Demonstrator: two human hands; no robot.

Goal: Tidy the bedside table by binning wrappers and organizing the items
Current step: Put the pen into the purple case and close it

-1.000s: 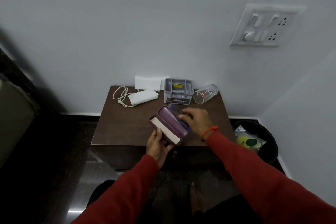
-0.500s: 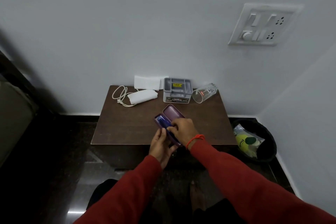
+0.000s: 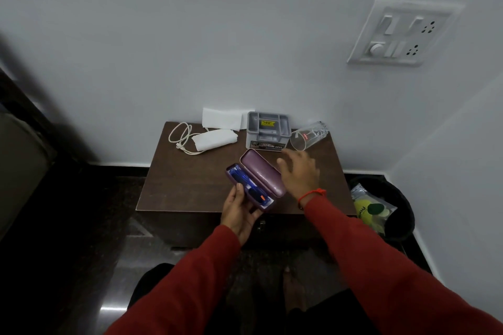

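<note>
A purple glasses case (image 3: 262,174) lies open over the front part of the brown bedside table (image 3: 187,182). Blue glasses (image 3: 246,185) rest in its lower half. My left hand (image 3: 239,211) grips the case's near end from below. Just right of the raised lid hovers my right hand (image 3: 299,173), fingers spread and holding nothing. At the back of the table stand a grey organizer box (image 3: 267,130), a clear glass (image 3: 309,135) lying on its side, a white folded cloth (image 3: 215,139), a white cable (image 3: 182,137) and a white paper (image 3: 221,118) against the wall.
A black bin (image 3: 402,212) sits on the floor right of the table with a yellow-green wrapper (image 3: 371,208) in it. A wall switch panel (image 3: 402,32) is high on the right. Dark furniture stands at the far left. The wall is right behind the table.
The glasses went into the case. My right hand let go of them and lifted away to the right of the lid. The left hand kept its hold on the case.
</note>
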